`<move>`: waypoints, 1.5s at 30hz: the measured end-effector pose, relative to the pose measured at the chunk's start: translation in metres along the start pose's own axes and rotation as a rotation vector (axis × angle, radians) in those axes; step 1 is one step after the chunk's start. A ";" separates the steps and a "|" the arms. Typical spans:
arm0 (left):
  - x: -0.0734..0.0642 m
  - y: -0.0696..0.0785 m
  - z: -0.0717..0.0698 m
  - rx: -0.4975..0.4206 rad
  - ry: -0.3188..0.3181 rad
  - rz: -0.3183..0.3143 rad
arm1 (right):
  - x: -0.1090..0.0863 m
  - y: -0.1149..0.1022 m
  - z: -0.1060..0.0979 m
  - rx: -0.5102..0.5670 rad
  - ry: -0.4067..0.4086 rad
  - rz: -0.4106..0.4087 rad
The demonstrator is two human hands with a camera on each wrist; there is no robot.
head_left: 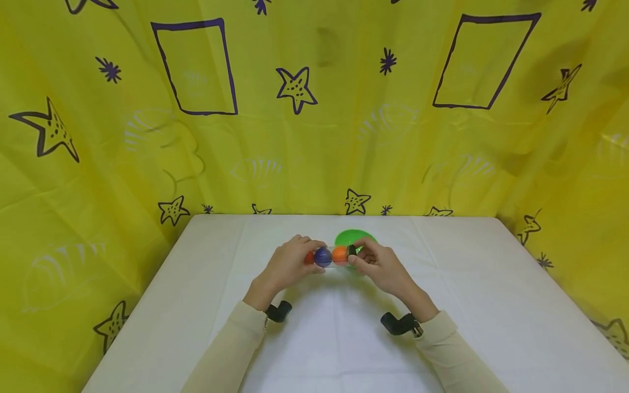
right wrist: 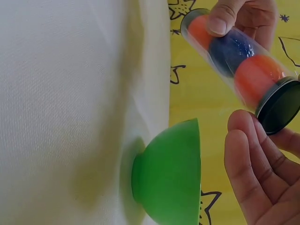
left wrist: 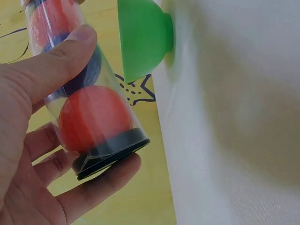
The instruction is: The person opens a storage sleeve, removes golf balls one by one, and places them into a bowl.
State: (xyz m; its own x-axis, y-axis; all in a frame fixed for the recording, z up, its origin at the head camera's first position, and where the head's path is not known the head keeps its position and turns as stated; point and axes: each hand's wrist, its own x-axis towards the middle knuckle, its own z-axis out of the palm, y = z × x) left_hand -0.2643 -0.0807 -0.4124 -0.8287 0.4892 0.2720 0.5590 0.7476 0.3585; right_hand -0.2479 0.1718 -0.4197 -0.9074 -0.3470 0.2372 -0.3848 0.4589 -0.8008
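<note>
A clear plastic tube [left wrist: 108, 77] holds a red ball [left wrist: 96, 117], a blue ball [right wrist: 230, 52] and an orange ball [right wrist: 258, 79] in a row. My left hand [head_left: 287, 265] grips the tube near one end, thumb across its side and a finger under the black end cap [left wrist: 112, 153]. At the opposite end, my right hand [head_left: 383, 266] pinches the dark cap [right wrist: 281, 105] between thumb and fingers. The tube lies roughly level in the head view, held above the table. Just behind it stands a green bowl [head_left: 350, 237], partly hidden by the right hand.
A white cloth covers the table [head_left: 324, 338]. Yellow curtains [head_left: 334, 142] with drawn stars and frames hang behind it and along both sides. Black wrist mounts [head_left: 399, 324] show beside the cuffs of both light sleeves [head_left: 231, 341].
</note>
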 end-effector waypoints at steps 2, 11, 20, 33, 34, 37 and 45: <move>0.000 -0.001 -0.001 -0.003 -0.010 0.004 | 0.000 0.000 0.000 -0.007 -0.010 -0.018; 0.001 -0.003 -0.003 -0.077 -0.051 0.031 | -0.001 0.002 -0.002 -0.064 -0.036 -0.076; 0.001 -0.004 -0.006 -0.084 -0.092 0.040 | -0.001 0.005 -0.002 -0.103 -0.042 -0.156; 0.000 -0.009 -0.009 -0.137 -0.149 0.028 | -0.001 0.007 0.000 -0.098 -0.057 -0.197; -0.001 -0.010 -0.009 -0.143 -0.154 0.027 | -0.001 0.007 0.000 -0.100 -0.059 -0.201; -0.002 -0.010 -0.009 -0.154 -0.168 0.021 | -0.002 0.006 0.001 -0.101 -0.063 -0.216; -0.002 -0.012 -0.012 -0.171 -0.178 0.032 | -0.001 0.006 0.003 -0.098 -0.052 -0.244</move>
State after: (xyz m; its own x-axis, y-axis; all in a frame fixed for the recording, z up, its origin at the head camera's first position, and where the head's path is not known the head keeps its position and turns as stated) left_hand -0.2688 -0.0963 -0.4066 -0.7939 0.5941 0.1294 0.5690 0.6509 0.5027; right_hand -0.2486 0.1720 -0.4264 -0.7767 -0.4973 0.3866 -0.6082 0.4323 -0.6657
